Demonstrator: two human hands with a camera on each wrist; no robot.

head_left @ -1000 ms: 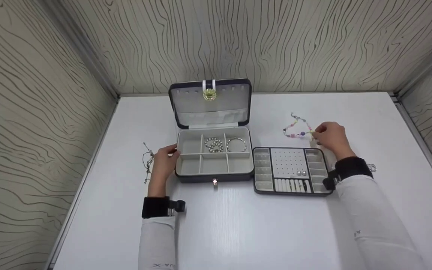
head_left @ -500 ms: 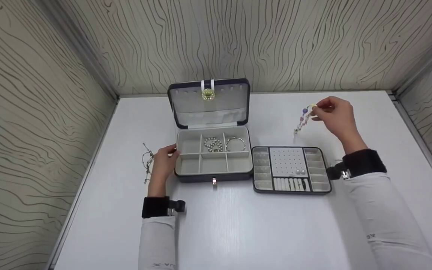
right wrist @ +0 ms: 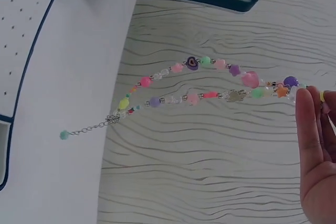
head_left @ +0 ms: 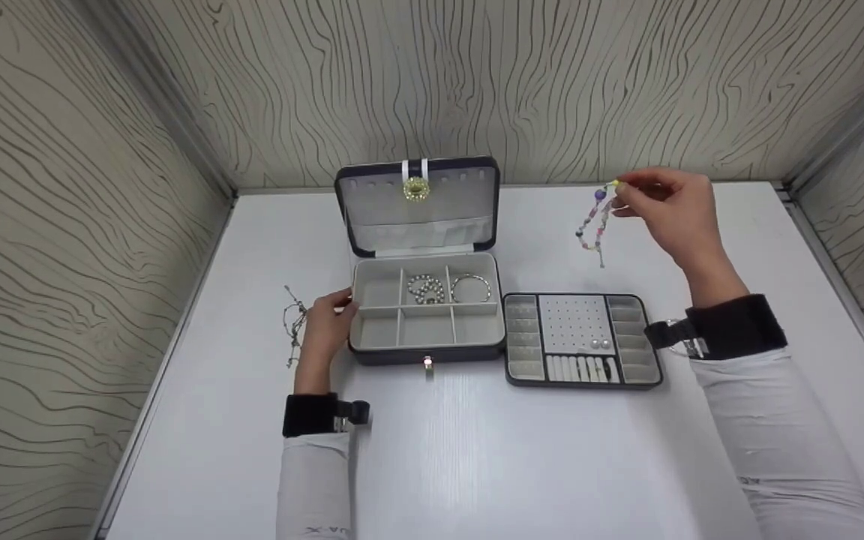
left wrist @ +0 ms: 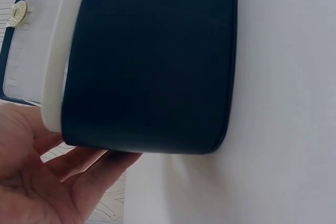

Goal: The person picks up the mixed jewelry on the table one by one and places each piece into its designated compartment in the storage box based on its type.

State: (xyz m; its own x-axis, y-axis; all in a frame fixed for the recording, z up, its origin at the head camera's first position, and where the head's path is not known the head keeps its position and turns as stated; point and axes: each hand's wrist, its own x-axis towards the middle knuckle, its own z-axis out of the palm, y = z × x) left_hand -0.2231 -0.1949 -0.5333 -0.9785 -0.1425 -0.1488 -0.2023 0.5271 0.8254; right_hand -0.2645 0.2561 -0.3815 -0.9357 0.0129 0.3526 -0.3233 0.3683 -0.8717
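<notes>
My right hand pinches a colourful beaded bracelet and holds it up behind the flat tray. It dangles in a loop; in the right wrist view the beaded strands are pink, purple, green and yellow, ending in a small chain. My left hand grips the left side of the open jewelry box, thumb at the rim. The left wrist view shows that hand's fingers against the dark blue box wall. Inside the box are a pearl bracelet and a silvery bangle.
Right of the box lies a divided tray with pearl earrings and ring slots. A thin dark bracelet lies left of my left hand. A gold brooch-like ornament hangs on the raised lid. Patterned panels enclose the table.
My right hand has lifted the beaded bracelet off the table, moving up and back, so it now hangs in the air. The left hand stays at the box.
</notes>
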